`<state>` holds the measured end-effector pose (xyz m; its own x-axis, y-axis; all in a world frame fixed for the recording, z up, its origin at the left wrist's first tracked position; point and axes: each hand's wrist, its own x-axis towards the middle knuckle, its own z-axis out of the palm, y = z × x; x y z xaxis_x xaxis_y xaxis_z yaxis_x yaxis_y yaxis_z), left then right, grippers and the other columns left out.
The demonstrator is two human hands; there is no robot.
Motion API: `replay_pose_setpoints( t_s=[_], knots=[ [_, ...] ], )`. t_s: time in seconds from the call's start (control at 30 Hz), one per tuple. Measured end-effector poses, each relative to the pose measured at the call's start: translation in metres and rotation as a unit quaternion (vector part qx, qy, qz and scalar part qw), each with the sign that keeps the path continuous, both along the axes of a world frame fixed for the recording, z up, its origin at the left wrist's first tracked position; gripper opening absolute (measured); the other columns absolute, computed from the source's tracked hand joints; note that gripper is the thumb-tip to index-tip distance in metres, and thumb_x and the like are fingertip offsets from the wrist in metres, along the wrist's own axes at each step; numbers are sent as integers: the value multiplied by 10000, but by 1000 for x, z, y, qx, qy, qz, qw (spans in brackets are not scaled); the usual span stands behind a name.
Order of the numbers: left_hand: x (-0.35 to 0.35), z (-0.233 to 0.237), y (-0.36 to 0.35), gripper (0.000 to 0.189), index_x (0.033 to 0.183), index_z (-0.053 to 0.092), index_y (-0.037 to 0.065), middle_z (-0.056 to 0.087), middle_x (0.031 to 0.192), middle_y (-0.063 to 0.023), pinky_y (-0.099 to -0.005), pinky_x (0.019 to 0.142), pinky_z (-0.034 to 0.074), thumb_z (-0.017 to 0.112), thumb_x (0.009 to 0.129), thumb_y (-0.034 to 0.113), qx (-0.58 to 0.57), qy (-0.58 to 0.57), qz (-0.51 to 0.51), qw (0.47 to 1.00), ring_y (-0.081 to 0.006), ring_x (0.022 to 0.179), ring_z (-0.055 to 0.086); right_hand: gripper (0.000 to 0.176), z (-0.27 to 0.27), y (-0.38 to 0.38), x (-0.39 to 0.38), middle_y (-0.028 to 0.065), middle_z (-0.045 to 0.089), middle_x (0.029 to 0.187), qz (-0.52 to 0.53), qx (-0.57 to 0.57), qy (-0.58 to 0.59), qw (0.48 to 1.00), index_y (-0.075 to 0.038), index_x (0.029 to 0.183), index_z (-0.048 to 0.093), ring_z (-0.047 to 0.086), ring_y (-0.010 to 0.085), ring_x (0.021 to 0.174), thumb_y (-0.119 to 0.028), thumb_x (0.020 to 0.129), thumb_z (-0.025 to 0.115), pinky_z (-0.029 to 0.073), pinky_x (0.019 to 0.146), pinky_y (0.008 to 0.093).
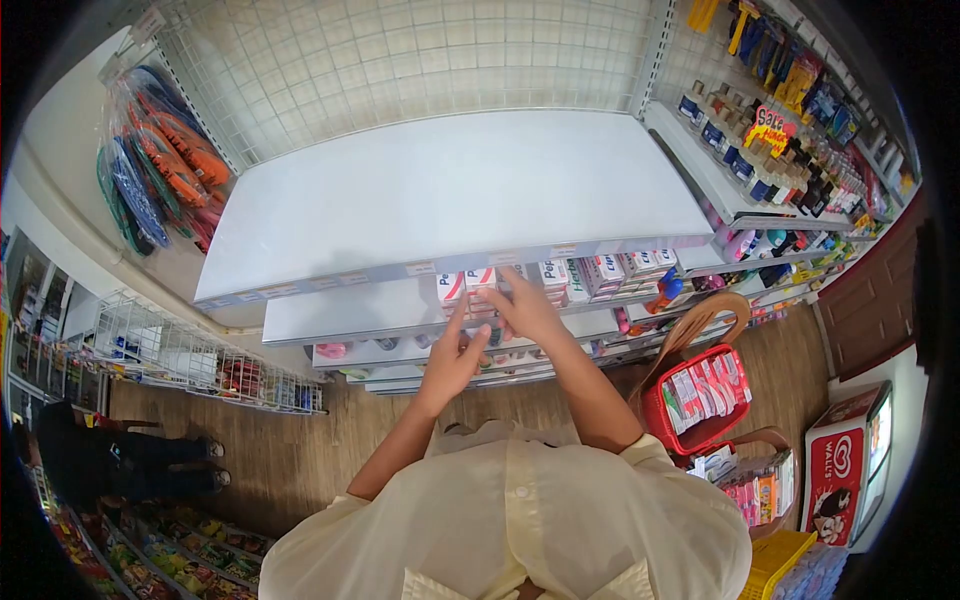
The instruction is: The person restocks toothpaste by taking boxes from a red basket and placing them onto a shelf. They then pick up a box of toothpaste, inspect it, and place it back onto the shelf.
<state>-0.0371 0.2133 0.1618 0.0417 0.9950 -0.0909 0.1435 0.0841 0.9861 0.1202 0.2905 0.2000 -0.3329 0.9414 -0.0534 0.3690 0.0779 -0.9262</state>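
Observation:
On the second shelf, under the top board, stand white and red toothpaste boxes [451,290], partly shaded by the shelf above. My left hand [455,367] is in front of them, index finger stretched up to the lower part of the boxes, thumb apart. My right hand [530,312] is just to the right, fingers extended at the front of the stacked boxes; whether they press on a box is hard to tell. Neither hand visibly grips anything. Right of my right hand, more toothpaste boxes [607,268] fill the shelf, beside green-lettered boxes [577,278].
Above is a bare white shelf board [450,185] with price tags along its edge. A red basket [735,415] of boxes rests on a chair [705,318] at right. Bottles [745,165] line the right shelves. Bagged slippers [165,150] hang left. A person [120,455] is at lower left.

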Motion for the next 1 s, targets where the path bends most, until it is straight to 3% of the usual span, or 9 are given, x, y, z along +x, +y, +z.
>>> replay_pose_setpoints(
  t_s=[0.37, 0.47, 0.53, 0.67, 0.73, 0.83, 1.0],
  knots=[
    [1, -1, 3, 728, 1538, 196, 111, 593, 623, -62, -257, 494, 445, 594, 962, 309, 9, -22, 2, 1000, -105, 540, 562, 508, -2, 2, 4, 108, 632, 608, 4, -24, -9, 1000, -91, 1356, 464, 626, 168, 453, -354, 945, 606, 490, 442, 305],
    [6, -7, -1, 740, 1546, 163, 117, 608, 653, -65, -254, 497, 441, 586, 967, 301, 25, -28, 9, 999, -105, 543, 558, 525, -16, -2, 6, 111, 625, 603, 12, -1, 36, 999, -101, 1387, 441, 630, 174, 462, -327, 944, 609, 490, 448, 315],
    [5, -10, -6, 747, 1548, 146, 117, 614, 666, -68, -253, 499, 439, 584, 970, 296, 29, -30, 11, 999, -105, 543, 554, 536, -26, -8, 9, 97, 626, 603, -51, 47, 17, 997, -144, 1424, 424, 618, 175, 449, -289, 943, 612, 488, 452, 322],
    [3, -17, -12, 757, 1552, 120, 120, 622, 679, -76, -252, 502, 437, 580, 973, 284, 9, -31, 7, 999, -105, 537, 541, 516, -60, -7, 16, 79, 585, 559, -60, 120, -31, 990, -136, 1437, 416, 575, 152, 441, -230, 959, 588, 473, 426, 301],
    [2, -22, -15, 758, 1553, 120, 122, 622, 680, -75, -252, 503, 438, 580, 973, 285, 6, -26, -3, 1000, -104, 539, 541, 486, -70, -5, 16, 94, 599, 582, -66, 248, -90, 962, -207, 1432, 438, 611, 180, 490, -178, 964, 566, 491, 462, 328],
    [1, -25, -19, 755, 1554, 123, 133, 619, 680, -70, -249, 506, 438, 580, 973, 288, 2, -30, -16, 999, -101, 546, 543, 496, -66, -6, 16, 109, 612, 603, -62, 172, -54, 982, -233, 1436, 433, 638, 200, 544, -153, 962, 558, 499, 490, 352],
    [-5, -21, -25, 741, 1556, 137, 161, 613, 677, -61, -244, 512, 438, 578, 975, 291, 0, -21, -24, 999, -92, 562, 549, 487, -71, -3, 16, 112, 624, 620, -64, 179, -53, 980, -245, 1437, 433, 642, 196, 542, -172, 970, 552, 499, 496, 353]
  ],
)
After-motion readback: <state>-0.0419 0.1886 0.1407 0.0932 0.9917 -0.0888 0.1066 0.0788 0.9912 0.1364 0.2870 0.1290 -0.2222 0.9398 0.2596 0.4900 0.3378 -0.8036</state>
